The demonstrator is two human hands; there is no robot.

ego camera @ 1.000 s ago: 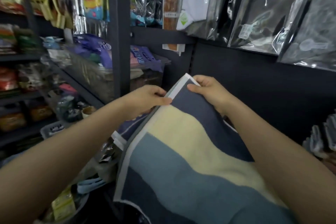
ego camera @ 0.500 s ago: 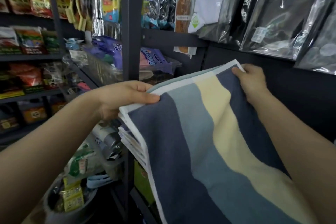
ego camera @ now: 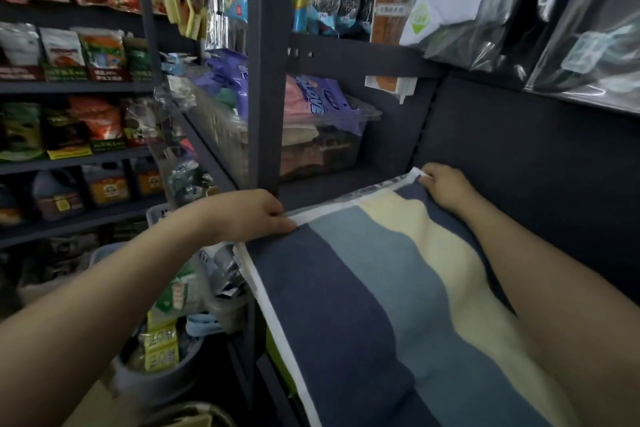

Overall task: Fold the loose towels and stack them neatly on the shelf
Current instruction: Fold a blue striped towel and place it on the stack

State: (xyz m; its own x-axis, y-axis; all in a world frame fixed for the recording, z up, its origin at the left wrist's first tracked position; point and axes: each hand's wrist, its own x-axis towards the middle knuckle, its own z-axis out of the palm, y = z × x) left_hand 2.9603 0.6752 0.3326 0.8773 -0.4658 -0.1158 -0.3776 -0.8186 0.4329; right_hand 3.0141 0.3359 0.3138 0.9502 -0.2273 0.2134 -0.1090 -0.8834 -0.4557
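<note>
Under the towel (ego camera: pixel 349 295) (striped), the shelf stays hidden.

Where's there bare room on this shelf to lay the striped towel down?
Bare shelf shows beyond the striped towel, between the clear bin and the back panel. Left of the upright post it is crowded with packets.

A striped towel (ego camera: pixel 363 288) lies spread over the dark shelf (ego camera: pixel 346 184).
</note>
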